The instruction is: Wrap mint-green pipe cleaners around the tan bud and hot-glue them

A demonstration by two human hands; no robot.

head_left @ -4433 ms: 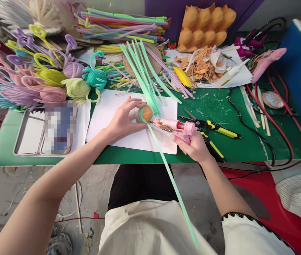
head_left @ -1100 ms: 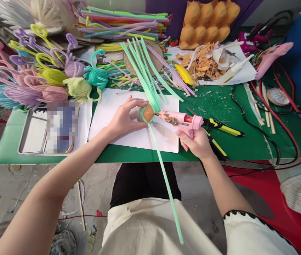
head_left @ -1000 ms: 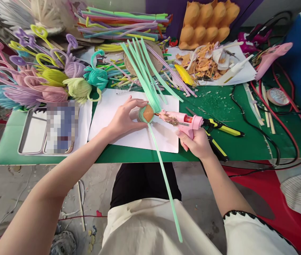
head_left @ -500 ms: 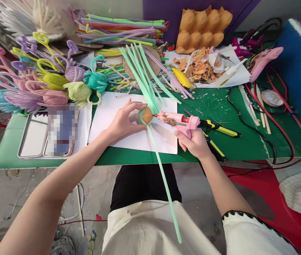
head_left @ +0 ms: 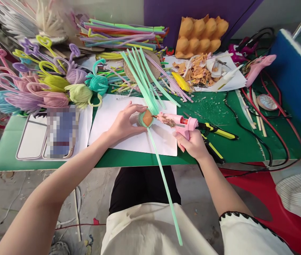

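Left hand [head_left: 126,122] half-curled, thumb and fingers spread in a C around the small tan piece [head_left: 147,118], which has mint strand wound round its edge; piece sits over the white sheet [head_left: 105,118], near its right side. Right hand [head_left: 193,143] wrapped round the grip of the pink glue gun [head_left: 177,121], fingers mostly curled out of sight, thumb along the near side. Nozzle points left, tip at the piece's right edge; can't tell if touching. One loose mint stem [head_left: 163,180] runs from the piece down past the table edge, over the person's lap. Bundle of mint stems [head_left: 143,79] lies just beyond the piece, fanned away. Yellow-and-black-handled tools [head_left: 219,131] on the green table [head_left: 246,148], right of the gun. Left side: fuzzy pastel figures [head_left: 55,97] in a cluster, phone [head_left: 60,132] with blurred screen below them. Back right: orange egg carton [head_left: 200,37], torn scraps [head_left: 197,72] in front.
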